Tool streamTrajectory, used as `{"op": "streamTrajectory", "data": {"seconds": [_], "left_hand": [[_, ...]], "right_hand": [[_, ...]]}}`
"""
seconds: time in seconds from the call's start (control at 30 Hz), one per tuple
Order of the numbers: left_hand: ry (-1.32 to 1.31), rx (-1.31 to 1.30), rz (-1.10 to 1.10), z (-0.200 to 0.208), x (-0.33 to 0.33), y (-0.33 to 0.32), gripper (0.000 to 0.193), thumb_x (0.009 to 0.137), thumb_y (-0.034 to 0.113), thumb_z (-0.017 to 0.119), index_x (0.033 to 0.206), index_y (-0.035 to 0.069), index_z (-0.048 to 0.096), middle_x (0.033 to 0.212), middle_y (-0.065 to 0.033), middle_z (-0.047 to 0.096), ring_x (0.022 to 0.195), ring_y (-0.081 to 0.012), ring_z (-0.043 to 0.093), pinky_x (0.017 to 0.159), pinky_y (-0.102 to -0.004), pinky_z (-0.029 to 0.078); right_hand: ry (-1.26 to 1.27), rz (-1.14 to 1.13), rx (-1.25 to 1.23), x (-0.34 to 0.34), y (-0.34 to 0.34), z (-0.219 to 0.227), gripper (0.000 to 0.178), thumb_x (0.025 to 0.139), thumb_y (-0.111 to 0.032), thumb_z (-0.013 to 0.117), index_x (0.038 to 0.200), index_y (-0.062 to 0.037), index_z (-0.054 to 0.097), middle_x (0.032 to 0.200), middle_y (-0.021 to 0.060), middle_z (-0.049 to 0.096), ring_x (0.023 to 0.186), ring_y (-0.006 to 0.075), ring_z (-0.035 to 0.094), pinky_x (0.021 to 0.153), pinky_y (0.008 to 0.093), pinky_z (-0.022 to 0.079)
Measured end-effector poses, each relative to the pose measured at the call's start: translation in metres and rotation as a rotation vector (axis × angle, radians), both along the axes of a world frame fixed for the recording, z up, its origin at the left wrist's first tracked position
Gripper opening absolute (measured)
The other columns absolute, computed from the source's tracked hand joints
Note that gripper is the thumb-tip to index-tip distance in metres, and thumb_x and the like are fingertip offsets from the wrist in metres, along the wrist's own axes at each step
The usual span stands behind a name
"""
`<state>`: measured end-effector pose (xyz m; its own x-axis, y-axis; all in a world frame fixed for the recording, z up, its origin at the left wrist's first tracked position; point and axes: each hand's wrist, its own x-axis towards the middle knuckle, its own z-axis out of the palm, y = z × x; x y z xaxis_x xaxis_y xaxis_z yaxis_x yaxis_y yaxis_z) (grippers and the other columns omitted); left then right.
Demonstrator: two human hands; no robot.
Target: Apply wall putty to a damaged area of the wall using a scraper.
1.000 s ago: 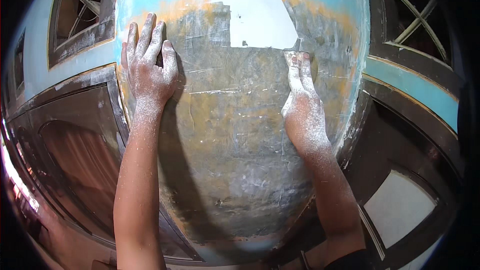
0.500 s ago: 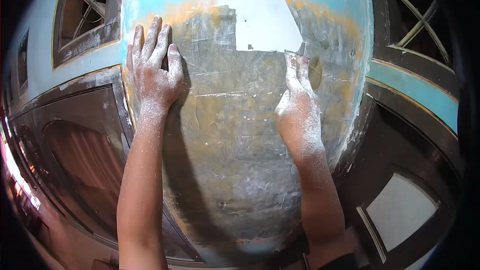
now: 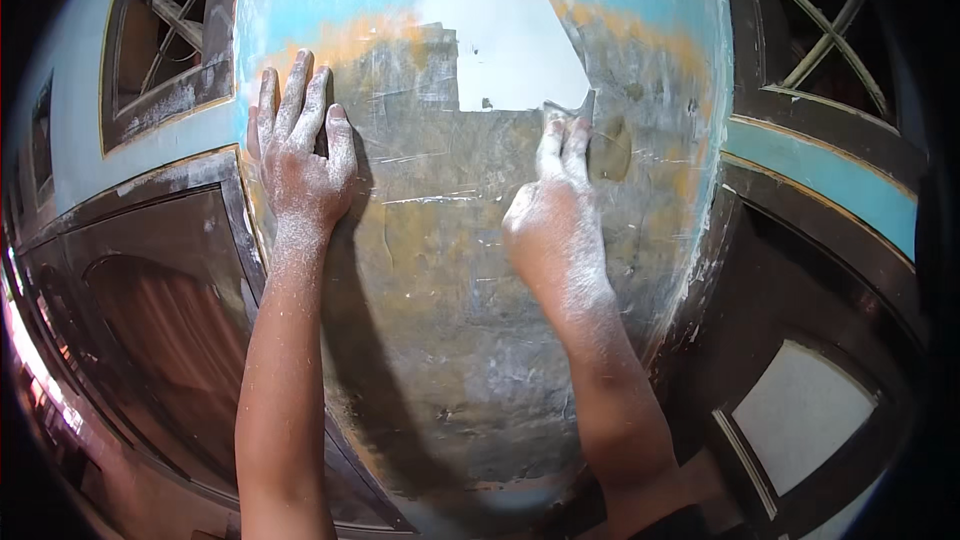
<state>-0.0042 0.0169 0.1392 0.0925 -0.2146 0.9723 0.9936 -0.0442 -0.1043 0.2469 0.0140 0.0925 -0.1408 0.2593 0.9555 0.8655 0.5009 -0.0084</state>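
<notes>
Fingers [image 3: 577,145] of the right hand [image 3: 560,225], index and middle stretched nearly side by side, are clamped on a thin grey scraper [image 3: 588,100], though I cannot see how the curled ones grip beneath. Its blade sits at the near right corner of a sharp-edged white patch [image 3: 510,40] on the wall [image 3: 450,270]. Half a second ago that hand was farther right; it has slid left, so the scraper now lies more under the patch's near edge, and a round dark spot [image 3: 610,148] shows more fully to its right. The patch's outline looks much the same, so this stroke seems to have altered little there. Farther left, the dusty left hand [image 3: 308,170] stays flat on the wall, fingers spread, holding nothing. Beyond stand a dark left door [image 3: 215,225] and, on the right, a crossed-bar opening [image 3: 825,35].
</notes>
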Motion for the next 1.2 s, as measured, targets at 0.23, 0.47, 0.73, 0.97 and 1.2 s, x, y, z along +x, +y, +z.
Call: {"op": "streamTrajectory", "data": {"seconds": [0.23,0.47,0.73,0.97,1.2], "left_hand": [[-0.002,-0.012,0.021,-0.001,-0.002,-0.004,0.04,0.098,0.013,0.06,0.136,0.005,0.067,0.156,-0.0076,0.054,0.148,-0.0388,0.041,0.124,-0.0501,0.029],[-0.006,-0.013,0.009,-0.001,-0.002,-0.004,0.04,0.098,0.015,0.059,0.137,0.005,0.067,0.156,-0.0065,0.054,0.15,-0.0378,0.039,0.124,-0.0501,0.028],[-0.029,-0.018,-0.023,-0.001,-0.004,-0.001,0.042,0.097,0.02,0.06,0.137,0.011,0.068,0.157,-0.0025,0.053,0.151,-0.0356,0.038,0.125,-0.0525,0.025],[0.024,0.022,-0.049,0.0,-0.008,0.003,0.042,0.096,0.019,0.06,0.137,0.011,0.068,0.157,-0.0027,0.053,0.149,-0.0363,0.04,0.124,-0.0531,0.026],[-0.028,-0.012,-0.02,-0.001,-0.002,0.003,0.042,0.096,0.021,0.059,0.137,0.011,0.068,0.157,-0.0025,0.053,0.151,-0.0358,0.039,0.124,-0.0537,0.026]], "right_hand": [[0.122,0.124,-0.258,-0.011,-0.006,0.003,0.08,0.092,0.007,0.056,0.158,0.0135,0.012,0.163,0.0429,0.006,0.134,0.0549,0.051,0.106,0.0467,0.054],[0.158,0.122,-0.288,-0.016,-0.022,0.014,0.083,0.091,0.007,0.057,0.159,0.0122,0.009,0.163,0.0423,0.003,0.128,0.0544,0.056,0.103,0.0481,0.055],[0.13,0.092,-0.315,-0.02,-0.022,0.01,0.087,0.092,0.004,0.06,0.16,0.0112,0.007,0.164,0.041,0.004,0.113,0.0516,0.066,0.094,0.0451,0.06],[0.114,0.092,-0.254,-0.018,-0.019,0.011,0.087,0.091,0.003,0.061,0.16,0.0105,0.008,0.164,0.0409,0.007,0.112,0.0528,0.066,0.093,0.049,0.06],[0.118,0.134,-0.28,-0.025,-0.02,0.005,0.083,0.089,0.009,0.053,0.16,0.0101,0.011,0.163,0.0428,0.008,0.129,0.0545,0.049,0.103,0.0473,0.054]]}}
